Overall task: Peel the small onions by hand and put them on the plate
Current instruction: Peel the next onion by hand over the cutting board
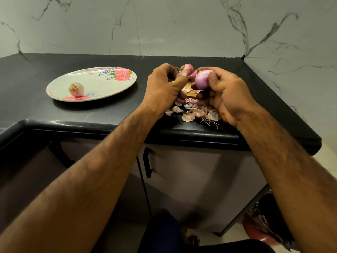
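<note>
We grip a pink onion (202, 80) in the right hand (229, 97), mid-frame. Left hand (163, 86) is curled beside it, can't tell on what. Peels (193, 111) litter the worktop (109, 114) below the hands, w/ unpeeled onions (188, 68) behind. Plate (104, 83) w/ one bare onion (76, 89) sits mid-left.

No readable text in view.
The plate (102, 84), toward the left end of the counter (54, 112), carries only a printed pattern of pink roses and blue sprigs, with no letters, numbers or brand marks.

A home kitchen: a black stone counter (91, 114) with marble-look wall tiles (182, 24) behind it, cabinet doors (191, 170) with a black handle (147, 161) under it, and a flowered plate (102, 83) on it.
</note>
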